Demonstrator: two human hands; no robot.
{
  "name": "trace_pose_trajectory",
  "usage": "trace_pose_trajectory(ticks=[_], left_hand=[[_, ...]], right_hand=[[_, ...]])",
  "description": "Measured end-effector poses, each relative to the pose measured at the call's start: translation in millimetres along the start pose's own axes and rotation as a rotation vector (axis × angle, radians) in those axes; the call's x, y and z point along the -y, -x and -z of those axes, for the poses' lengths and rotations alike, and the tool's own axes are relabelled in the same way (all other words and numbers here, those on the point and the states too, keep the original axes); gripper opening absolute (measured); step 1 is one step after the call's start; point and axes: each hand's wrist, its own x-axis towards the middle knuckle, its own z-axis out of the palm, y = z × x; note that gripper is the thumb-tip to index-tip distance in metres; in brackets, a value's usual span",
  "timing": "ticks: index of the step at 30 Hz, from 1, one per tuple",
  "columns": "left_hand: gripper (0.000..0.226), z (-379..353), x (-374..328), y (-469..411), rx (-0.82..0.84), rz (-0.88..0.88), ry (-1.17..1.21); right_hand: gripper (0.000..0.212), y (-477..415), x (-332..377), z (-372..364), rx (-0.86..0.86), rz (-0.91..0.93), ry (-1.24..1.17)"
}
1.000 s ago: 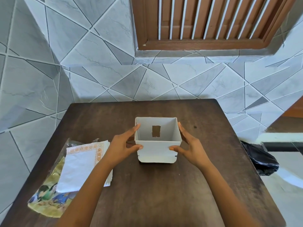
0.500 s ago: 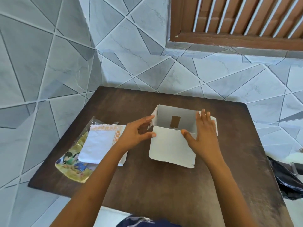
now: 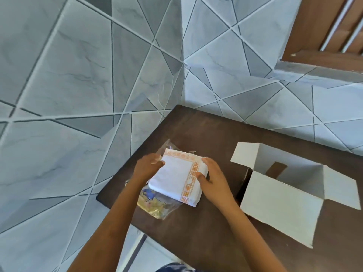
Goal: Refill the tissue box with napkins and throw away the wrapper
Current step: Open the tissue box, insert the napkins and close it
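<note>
A stack of white napkins with an orange patterned border lies on the left part of the dark wooden table. My left hand grips its left edge and my right hand grips its right edge. Under the stack lies the clear plastic wrapper with a yellow and blue print. The white tissue box stands open and empty to the right, flaps spread, with a slot in its bottom.
Grey tiled walls close in behind and to the left of the table. A brown slatted window is at the upper right. The table's left edge is close to the napkins.
Both hands have let go of the tissue box and moved left onto the napkin stack. My view has swung left, so the box now sits at the right.
</note>
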Motion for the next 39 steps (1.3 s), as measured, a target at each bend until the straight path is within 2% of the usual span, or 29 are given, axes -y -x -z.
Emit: trace_pose_trajectory(ticks=[2, 4, 8, 10, 14, 16, 19, 23, 25, 28, 30, 35, 37, 39], left_hand=[[0.043, -5.2, 14.8, -13.5, 0.087, 0.067, -0.026], [0.049, -10.7, 25.6, -23.5, 0.152, 0.143, 0.117], [0.049, -17.9, 32.3, -31.7, 0.27, 0.251, 0.315], [0.049, -20.9, 34.6, -38.4, 0.303, 0.287, 0.344], [0.044, -24.4, 36.1, -50.0, 0.349, 0.349, 0.412], [0.031, -23.5, 37.0, -53.7, 0.376, 0.379, 0.48], [0.03, -24.0, 40.5, -57.8, 0.436, 0.364, 0.487], [0.048, -27.0, 43.2, -59.4, 0.489, 0.315, 0.454], [0.045, -26.9, 42.1, -58.9, 0.508, 0.282, 0.475], [0.038, -21.2, 38.4, -58.6, 0.61, 0.231, 0.56], [0.044, -16.9, 36.5, -57.7, 0.682, 0.226, 0.645], [0.061, -14.7, 34.8, -53.7, 0.678, 0.245, 0.786], [0.057, -12.9, 34.0, -51.9, 0.693, 0.238, 0.835], [0.042, -9.9, 32.3, -49.5, 0.708, 0.226, 0.869]], right_hand=[[0.052, -14.2, -24.2, -12.9, -0.005, -0.272, -0.152], [0.066, -25.2, -44.5, -23.0, -0.026, -0.517, -0.302], [0.079, -38.6, -66.3, -36.4, -0.036, -0.707, -0.457], [0.076, -43.6, -69.8, -44.3, -0.037, -0.713, -0.503], [0.047, -49.9, -70.2, -55.5, -0.084, -0.699, -0.547], [0.043, -52.5, -70.5, -57.8, -0.111, -0.714, -0.565], [0.033, -54.5, -70.6, -56.8, -0.09, -0.729, -0.634], [0.036, -55.3, -73.6, -58.3, -0.095, -0.72, -0.667], [0.037, -55.1, -74.9, -60.0, -0.087, -0.701, -0.665], [0.04, -54.4, -76.9, -60.1, -0.072, -0.683, -0.669], [0.042, -53.7, -78.3, -58.9, -0.073, -0.671, -0.689], [0.039, -49.6, -79.3, -54.8, -0.084, -0.649, -0.77], [0.04, -47.8, -78.4, -53.2, -0.066, -0.613, -0.794], [0.041, -46.7, -77.5, -52.4, -0.047, -0.575, -0.827]])
